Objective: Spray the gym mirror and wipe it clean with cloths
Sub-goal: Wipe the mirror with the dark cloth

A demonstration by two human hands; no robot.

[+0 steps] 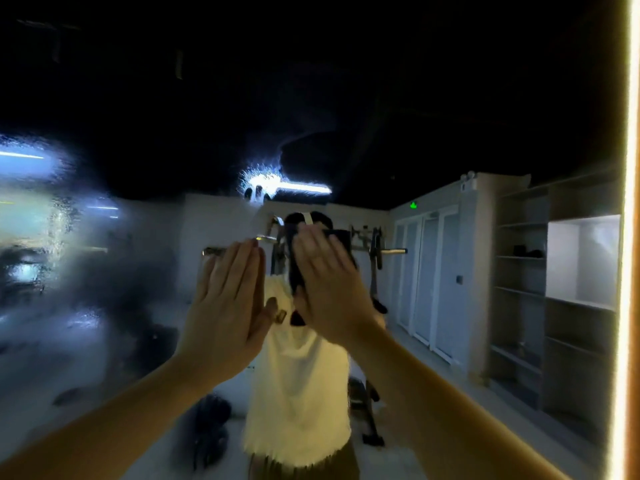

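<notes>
Against the mirror point(450, 116), at about the middle of the view, a dark cloth point(341, 239) is pressed flat by the right hand point(325, 282), whose fingers are laid straight and close together over it; nothing is pinched or curled round, and the cloth's edges are seen past the fingertips above and beside the thumb below. Just beside it the left hand point(225, 299) is raised with its fingers straight and pressed side by side, its palm turned towards the glass; whether a cloth lies under it cannot be told, and none is seen at its edges. The two hands are held near each other but apart. A wet film point(52, 244) of blurred, streaky droplets is spread over the left part of the glass, while the right part is seen sharp. A lit light strip point(628, 202) runs down the right edge. Reflected in the clearer glass are open shelves point(519, 289), a row of pale doors point(426, 271), a green sign point(413, 205) above them, a weight machine point(375, 251), a bright ceiling lamp point(298, 187) and, behind the hands, the person's white top point(298, 393)
</notes>
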